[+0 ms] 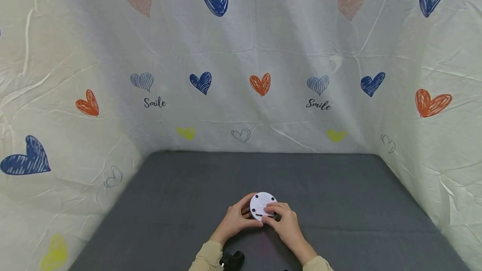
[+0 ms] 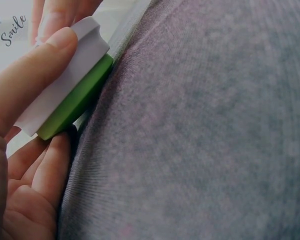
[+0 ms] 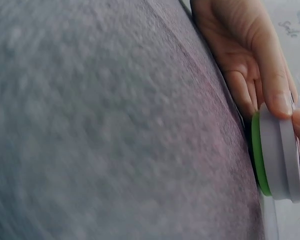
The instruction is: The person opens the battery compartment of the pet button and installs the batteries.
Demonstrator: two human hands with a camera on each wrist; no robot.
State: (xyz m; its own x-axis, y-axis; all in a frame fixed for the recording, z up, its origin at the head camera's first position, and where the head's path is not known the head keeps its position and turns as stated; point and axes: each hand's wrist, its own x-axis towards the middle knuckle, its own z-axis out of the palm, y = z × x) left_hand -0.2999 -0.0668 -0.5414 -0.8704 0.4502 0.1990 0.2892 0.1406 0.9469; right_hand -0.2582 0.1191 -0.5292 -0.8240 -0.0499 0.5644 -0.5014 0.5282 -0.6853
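A round device (image 1: 260, 200), white with a green side, is held above the dark table with its back toward the head camera. Small holes and dark round feet show on that back. My left hand (image 1: 235, 221) grips the device by its rim, thumb on the near edge and fingers behind. In the left wrist view the green side (image 2: 80, 100) faces the cloth. My right hand (image 1: 288, 225) has its thumb and fingertips on a small white battery cover (image 1: 260, 210) at the lower part of the back, seemingly pinching it. Fingers partly hide the cover and the slot beside it.
A dark grey cloth (image 1: 188, 187) covers the table. Behind it and at both sides hangs a white curtain (image 1: 233, 32) printed with hearts. A black object (image 1: 234, 260) is by the left sleeve at the bottom edge.
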